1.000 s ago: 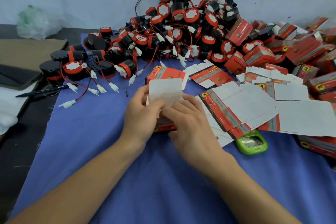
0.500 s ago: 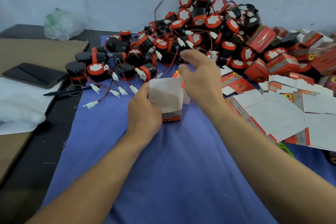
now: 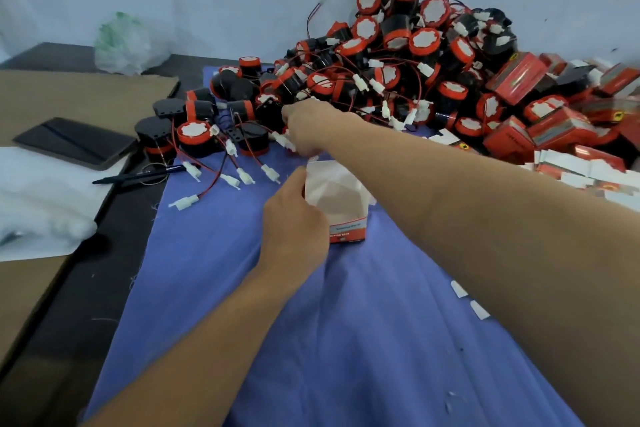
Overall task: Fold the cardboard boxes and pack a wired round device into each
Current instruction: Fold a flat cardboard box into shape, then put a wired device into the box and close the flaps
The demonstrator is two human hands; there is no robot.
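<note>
A small red-and-white cardboard box stands open-topped on the blue cloth, its white flaps up. My left hand grips its left side. My right hand reaches over the box to the near edge of the heap of black-and-red wired round devices. Its fingers curl down over one device, which the hand mostly hides. A white connector sticks out beneath the hand.
Closed red boxes are heaped at the right, with flat box blanks in front of them. At the left lie a phone, a pen, a brown cardboard sheet and a plastic bag.
My right hand left the box and reached forward-left into the device heap. My left hand kept hold of the box, which now stands upright. My view swung left.
</note>
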